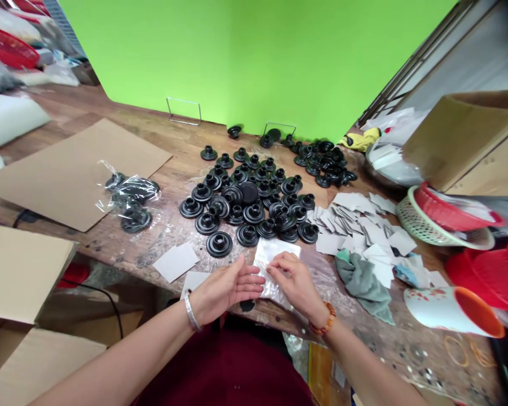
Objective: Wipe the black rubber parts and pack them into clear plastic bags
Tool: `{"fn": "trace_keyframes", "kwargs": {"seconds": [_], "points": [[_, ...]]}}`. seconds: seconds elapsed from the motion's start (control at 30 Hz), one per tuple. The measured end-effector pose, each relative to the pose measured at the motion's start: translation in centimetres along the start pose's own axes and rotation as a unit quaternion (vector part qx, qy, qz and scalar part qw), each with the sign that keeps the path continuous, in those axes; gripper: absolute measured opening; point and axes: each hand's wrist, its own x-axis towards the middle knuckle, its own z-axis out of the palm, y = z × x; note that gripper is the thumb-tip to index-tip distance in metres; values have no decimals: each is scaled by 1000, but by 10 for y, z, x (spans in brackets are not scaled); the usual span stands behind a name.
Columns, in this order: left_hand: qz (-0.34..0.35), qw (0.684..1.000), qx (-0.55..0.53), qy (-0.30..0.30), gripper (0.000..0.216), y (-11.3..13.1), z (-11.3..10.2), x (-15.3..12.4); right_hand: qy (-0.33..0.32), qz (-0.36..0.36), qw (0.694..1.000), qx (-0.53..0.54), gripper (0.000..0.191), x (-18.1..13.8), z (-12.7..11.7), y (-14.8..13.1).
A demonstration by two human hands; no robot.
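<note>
My left hand [228,286] and my right hand [294,282] meet at the near edge of the wooden table [186,163]. Both have their fingers pinched on a small clear plastic bag [275,252] that lies flat between them. A grey card square shows through the bag. Just beyond the bag lie several black round parts [248,203] in a heap. To the right is a pile of grey card squares [359,225]. Two loose card squares [176,261] rest to the left of my left hand.
A clear bag of black parts [131,197] lies on a cardboard sheet [71,169] at the left. More black parts [322,160] sit at the back. A grey cloth [364,285], cup [452,310], baskets [444,217] and cardboard box [461,135] crowd the right.
</note>
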Motion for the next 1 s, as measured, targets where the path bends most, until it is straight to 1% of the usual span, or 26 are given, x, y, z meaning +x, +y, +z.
{"fn": "trace_keyframes", "kwargs": {"seconds": [0.03, 0.1, 0.17, 0.2, 0.27, 0.33, 0.37, 0.4, 0.43, 0.5, 0.57, 0.6, 0.67, 0.73, 0.8, 0.87, 0.93, 1.0], "points": [[-3, 1000, -16, -7, 56, 0, 2, 3, 9, -19, 1000, 8, 15, -4, -2, -8], [-9, 999, -31, -24, 58, 3, 5, 3, 9, -84, 996, 12, 14, -15, -4, -28], [-1, 999, -9, -31, 51, 7, 9, 1, -25, -168, 985, -9, 13, -26, -4, -45], [10, 1000, 13, -25, 45, 8, 10, -1, -45, -210, 976, -29, 13, -31, -3, -51], [46, 997, 59, 7, 36, 11, 10, -6, -81, -281, 954, -66, 13, -35, -1, -58], [78, 991, 94, 49, 33, 12, 8, -12, -94, -324, 939, -67, 8, -34, -1, -60], [93, 988, 107, 65, 33, 13, 6, -15, -83, -326, 940, -52, 11, -32, -1, -60], [108, 984, 121, 74, 33, 13, 5, -18, -63, -310, 948, -32, 18, -29, -1, -60], [122, 980, 139, 75, 31, 13, 3, -21, -40, -276, 960, -8, 25, -26, -1, -60], [149, 970, 179, 70, 29, 11, 1, -26, -14, -177, 983, 47, 34, -18, 2, -59], [163, 964, 198, 71, 28, 8, -1, -29, -32, -98, 990, 94, 36, -11, 9, -56], [167, 963, 195, 80, 29, 7, -3, -29, -45, -81, 990, 106, 38, -8, 13, -53], [184, 959, 178, 118, 31, 5, -9, -31, -58, -73, 990, 103, 46, -5, 23, -43], [210, 943, 207, 155, 29, 3, -20, -34, -81, -80, 990, 77, 55, -6, 30, -31], [232, 907, 306, 171, 24, 1, -30, -40, -121, -99, 986, 53, 54, -9, 33, -22], [230, 863, 419, 161, 20, -3, -36, -46, -141, -122, 982, 35, 45, -12, 35, -17], [215, 824, 506, 140, 21, -12, -34, -49, -132, -128, 983, 26, 37, -13, 36, -17], [198, 775, 586, 127, 30, -22, -27, -46, -118, -128, 985, 20, 34, -12, 37, -18]]}}
